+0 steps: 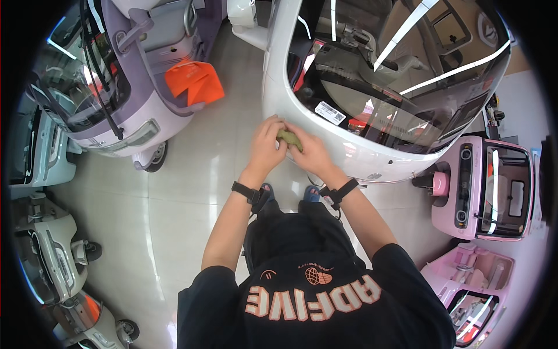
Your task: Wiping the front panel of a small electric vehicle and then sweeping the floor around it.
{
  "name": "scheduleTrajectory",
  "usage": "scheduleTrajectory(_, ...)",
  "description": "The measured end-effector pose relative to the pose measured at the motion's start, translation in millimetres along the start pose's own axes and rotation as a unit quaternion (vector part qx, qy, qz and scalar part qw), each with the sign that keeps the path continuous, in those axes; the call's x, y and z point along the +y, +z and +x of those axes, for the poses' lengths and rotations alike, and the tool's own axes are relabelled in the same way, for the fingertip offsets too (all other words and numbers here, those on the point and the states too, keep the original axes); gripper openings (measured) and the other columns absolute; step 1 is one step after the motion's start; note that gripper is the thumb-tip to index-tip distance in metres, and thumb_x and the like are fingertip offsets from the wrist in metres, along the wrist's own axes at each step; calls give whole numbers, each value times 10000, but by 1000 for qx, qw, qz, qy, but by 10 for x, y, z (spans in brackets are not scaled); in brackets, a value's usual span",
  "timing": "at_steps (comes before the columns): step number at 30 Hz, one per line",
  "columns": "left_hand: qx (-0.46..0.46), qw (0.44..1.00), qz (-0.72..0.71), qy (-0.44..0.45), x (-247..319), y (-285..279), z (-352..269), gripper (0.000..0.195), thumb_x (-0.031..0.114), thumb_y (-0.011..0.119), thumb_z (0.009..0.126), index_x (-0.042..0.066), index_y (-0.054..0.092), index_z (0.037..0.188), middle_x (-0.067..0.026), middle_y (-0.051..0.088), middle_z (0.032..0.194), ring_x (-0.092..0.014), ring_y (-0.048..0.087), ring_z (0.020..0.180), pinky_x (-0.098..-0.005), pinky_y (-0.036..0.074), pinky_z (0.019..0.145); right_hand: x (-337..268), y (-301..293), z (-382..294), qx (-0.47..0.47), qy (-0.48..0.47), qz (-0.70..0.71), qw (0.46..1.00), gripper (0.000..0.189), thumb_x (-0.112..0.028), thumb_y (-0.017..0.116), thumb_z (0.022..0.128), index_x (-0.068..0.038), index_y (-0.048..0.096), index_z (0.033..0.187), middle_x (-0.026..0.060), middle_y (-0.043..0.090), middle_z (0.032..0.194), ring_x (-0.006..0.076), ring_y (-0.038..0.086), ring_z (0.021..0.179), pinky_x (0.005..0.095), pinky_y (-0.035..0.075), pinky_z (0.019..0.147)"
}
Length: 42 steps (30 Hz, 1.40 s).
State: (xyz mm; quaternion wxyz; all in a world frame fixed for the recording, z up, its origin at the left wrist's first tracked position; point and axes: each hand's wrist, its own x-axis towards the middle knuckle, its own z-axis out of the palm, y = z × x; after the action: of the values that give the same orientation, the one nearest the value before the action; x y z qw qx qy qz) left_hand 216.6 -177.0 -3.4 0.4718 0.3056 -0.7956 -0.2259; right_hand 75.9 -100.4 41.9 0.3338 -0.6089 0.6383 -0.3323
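Both hands meet in front of my chest, around a small crumpled green cloth (289, 138). My left hand (267, 146) has its fingers curled over the cloth's left end, and my right hand (310, 148) grips its right side. Most of the cloth is hidden by the fingers. Just beyond the hands stands the white front body of a small vehicle (344, 150), with a windshield (392, 87) above it. Whether the cloth touches the body cannot be told. A black strap with a small device sits on each wrist.
A lilac-and-white vehicle (174, 104) with an orange cloth (196, 83) in its open side stands at upper left. Further small vehicles line the left edge. Pink vehicles (444, 192) stand at right. A white mirror (244, 22) juts out at the top.
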Motion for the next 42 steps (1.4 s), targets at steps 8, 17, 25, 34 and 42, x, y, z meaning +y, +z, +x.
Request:
scheduleTrajectory(8,3,965,-65,-255,-223,-9,-434,240,39,622,766,42,597,1004,-149,663,926,-310,651,827,-379,515,728,245,-127,209,28,-217,-342,914,469,-173,617,848,-10,539,1281,202,498,1396,333,437,1333,520,290,1116)
scheduleTrajectory(17,56,923,-106,-365,-233,144,-257,251,75,611,805,9,595,1047,-141,670,917,-253,651,806,-352,514,746,232,-76,154,-58,-240,-327,912,310,-193,607,869,-82,659,1153,136,528,1389,271,460,1329,494,303,1113)
scheduleTrajectory(25,120,894,-219,-371,-193,261,-28,264,70,597,836,-6,594,1089,-138,650,1001,-223,621,904,-327,494,819,154,-200,128,-298,-38,-247,921,400,-188,489,925,-81,579,1299,99,564,1367,336,503,1270,511,227,1140)
scheduleTrajectory(34,162,857,-327,-363,21,336,277,271,60,588,872,-23,560,1128,-108,611,1056,-174,575,923,-301,484,827,75,-153,69,12,-53,-118,991,636,-186,627,860,-61,399,1441,212,363,1506,371,429,1342,421,434,1022)
scheduleTrajectory(42,72,802,-449,-388,199,299,350,327,254,543,997,34,524,1238,-77,555,1151,-133,543,970,-278,474,834,225,-60,49,170,-91,-26,981,615,-82,663,842,-47,405,1399,204,499,1368,382,530,1222,403,452,998)
